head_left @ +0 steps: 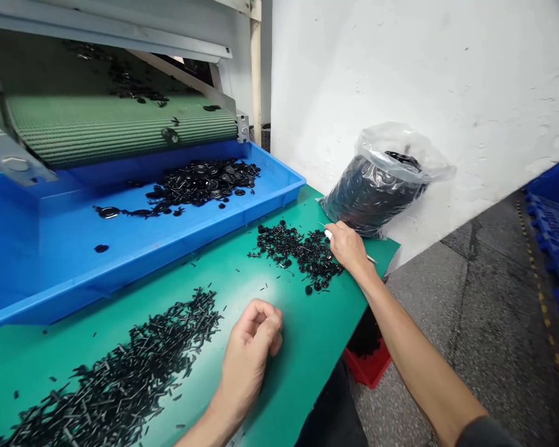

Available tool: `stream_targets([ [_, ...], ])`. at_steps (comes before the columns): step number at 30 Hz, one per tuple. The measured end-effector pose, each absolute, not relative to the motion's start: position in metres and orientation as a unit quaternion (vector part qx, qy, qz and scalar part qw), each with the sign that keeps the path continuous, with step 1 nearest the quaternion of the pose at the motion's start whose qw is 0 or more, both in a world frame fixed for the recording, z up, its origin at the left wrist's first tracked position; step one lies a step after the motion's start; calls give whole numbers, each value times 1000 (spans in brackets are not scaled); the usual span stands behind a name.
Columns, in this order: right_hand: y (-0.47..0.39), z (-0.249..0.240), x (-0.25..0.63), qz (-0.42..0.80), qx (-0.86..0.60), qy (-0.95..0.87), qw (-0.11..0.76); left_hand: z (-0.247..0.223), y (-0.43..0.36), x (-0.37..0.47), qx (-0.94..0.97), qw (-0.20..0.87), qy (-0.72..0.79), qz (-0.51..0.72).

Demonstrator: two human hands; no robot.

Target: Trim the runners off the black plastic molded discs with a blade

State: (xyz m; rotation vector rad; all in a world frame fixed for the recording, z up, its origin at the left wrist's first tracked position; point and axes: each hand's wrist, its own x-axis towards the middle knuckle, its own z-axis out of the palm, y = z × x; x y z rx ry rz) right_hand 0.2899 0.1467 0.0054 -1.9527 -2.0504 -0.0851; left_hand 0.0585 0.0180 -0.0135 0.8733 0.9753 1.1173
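Head view, and two hands were out over one green worktop! Right hand was closed around one slim tool, its thin tip poking out ahead of the fingers, its pale end out behind, right at the edge of a heap of small black parts. Left hand, nearer the camera, was loosely curled, thumb against forefinger; whether it gripped anything, I couldn't tell. Just beside it lay heap number two, short black sticks, far too many to count. Behind, one blue tray held a third pile, shiny black pieces, with one round piece lying well apart, all below one green belt. One clear bag, stuffed with black pieces, leaned by the wall; one red bin sat below the edge.
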Motion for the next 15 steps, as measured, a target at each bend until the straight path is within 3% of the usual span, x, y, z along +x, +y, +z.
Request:
stream_targets([
  [15, 94, 9, 209, 23, -572, -812, 116, -8, 13, 48, 368, 645, 444, 501],
])
